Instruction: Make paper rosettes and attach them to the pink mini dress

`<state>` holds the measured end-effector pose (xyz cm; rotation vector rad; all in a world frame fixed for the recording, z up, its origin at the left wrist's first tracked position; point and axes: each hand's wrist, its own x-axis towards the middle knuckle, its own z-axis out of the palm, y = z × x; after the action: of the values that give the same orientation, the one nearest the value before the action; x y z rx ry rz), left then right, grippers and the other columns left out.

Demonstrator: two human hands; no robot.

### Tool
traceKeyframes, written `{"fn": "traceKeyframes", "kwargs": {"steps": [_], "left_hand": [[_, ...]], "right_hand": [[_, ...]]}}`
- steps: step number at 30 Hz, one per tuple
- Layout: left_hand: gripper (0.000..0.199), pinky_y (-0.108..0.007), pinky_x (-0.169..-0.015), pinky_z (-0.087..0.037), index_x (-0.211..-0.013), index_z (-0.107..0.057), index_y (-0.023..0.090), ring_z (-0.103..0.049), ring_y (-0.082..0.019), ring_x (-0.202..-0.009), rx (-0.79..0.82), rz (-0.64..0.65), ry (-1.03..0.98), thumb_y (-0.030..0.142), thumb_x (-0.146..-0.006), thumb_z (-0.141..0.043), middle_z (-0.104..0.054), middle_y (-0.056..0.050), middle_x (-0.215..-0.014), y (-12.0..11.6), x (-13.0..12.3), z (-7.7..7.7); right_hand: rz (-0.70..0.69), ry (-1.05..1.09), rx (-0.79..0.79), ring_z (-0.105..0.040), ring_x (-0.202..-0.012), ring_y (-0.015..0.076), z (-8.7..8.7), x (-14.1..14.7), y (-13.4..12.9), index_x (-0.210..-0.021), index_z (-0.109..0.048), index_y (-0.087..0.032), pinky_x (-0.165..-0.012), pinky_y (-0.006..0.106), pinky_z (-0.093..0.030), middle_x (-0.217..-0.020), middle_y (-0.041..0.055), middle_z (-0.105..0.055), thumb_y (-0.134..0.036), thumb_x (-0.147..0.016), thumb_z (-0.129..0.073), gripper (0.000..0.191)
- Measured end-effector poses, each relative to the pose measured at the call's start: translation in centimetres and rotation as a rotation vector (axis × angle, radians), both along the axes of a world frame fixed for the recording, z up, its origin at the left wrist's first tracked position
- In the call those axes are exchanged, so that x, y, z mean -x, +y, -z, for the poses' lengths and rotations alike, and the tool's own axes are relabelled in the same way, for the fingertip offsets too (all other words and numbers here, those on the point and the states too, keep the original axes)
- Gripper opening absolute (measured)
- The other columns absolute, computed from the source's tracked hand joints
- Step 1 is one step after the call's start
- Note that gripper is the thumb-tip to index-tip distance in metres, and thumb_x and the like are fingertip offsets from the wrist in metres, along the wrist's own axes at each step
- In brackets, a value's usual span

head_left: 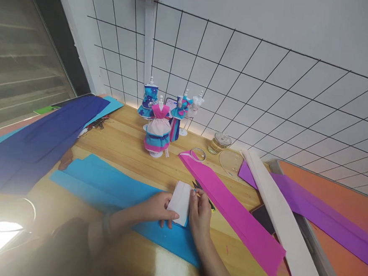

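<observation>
A small white rectangular piece (180,203) is held between my hands near the middle of the table, with a bit of blue showing at its lower right edge. My left hand (162,208) grips its left side, thumb on top and fingers beneath. At its upper right corner, my right hand (200,208) pinches a tiny blue bit between thumb and finger. Blue crepe paper (105,181) lies under both hands. Scissors (212,205) with black blades and a yellow-green handle lie partly hidden behind my right hand.
Small dress forms in paper dresses (158,130) stand at the back, near a phone. A tape roll (198,154) and a clear container (219,144) are right of them. Pink (235,213), white (281,216) and purple paper (320,210) stretch rightward; dark blue paper (41,145) lies left.
</observation>
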<state>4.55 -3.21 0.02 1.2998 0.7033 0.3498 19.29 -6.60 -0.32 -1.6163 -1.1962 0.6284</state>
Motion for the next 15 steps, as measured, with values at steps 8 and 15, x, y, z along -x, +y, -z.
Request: {"fn": "traceKeyframes", "kwargs": {"steps": [8, 15], "left_hand": [[0.027, -0.018, -0.038, -0.04, -0.077, -0.055, 0.011, -0.055, -0.01, -0.047, -0.036, -0.094, 0.008, 0.037, -0.069, -0.058, -0.061, -0.003, -0.06, 1.1, 0.7, 0.6], [0.028, -0.017, -0.039, -0.039, -0.072, -0.054, 0.011, -0.052, -0.009, -0.046, -0.075, -0.207, -0.018, 0.039, -0.068, -0.059, -0.059, -0.001, -0.056, 1.8, 1.1, 0.4]], "right_hand": [[-0.01, 0.392, -0.04, -0.041, -0.047, 0.0102, -1.1, -0.4, 0.2, -0.074, -0.048, -0.019, -0.044, 0.021, -0.035, -0.055, -0.005, -0.043, -0.043, -0.077, -0.05, 0.025], [-0.099, 0.544, 0.073, -0.052, -0.049, 0.0115, -1.3, -0.9, 0.4, -0.085, -0.052, -0.017, -0.049, 0.024, -0.045, -0.056, -0.0036, -0.053, -0.04, -0.068, -0.063, 0.03]]}}
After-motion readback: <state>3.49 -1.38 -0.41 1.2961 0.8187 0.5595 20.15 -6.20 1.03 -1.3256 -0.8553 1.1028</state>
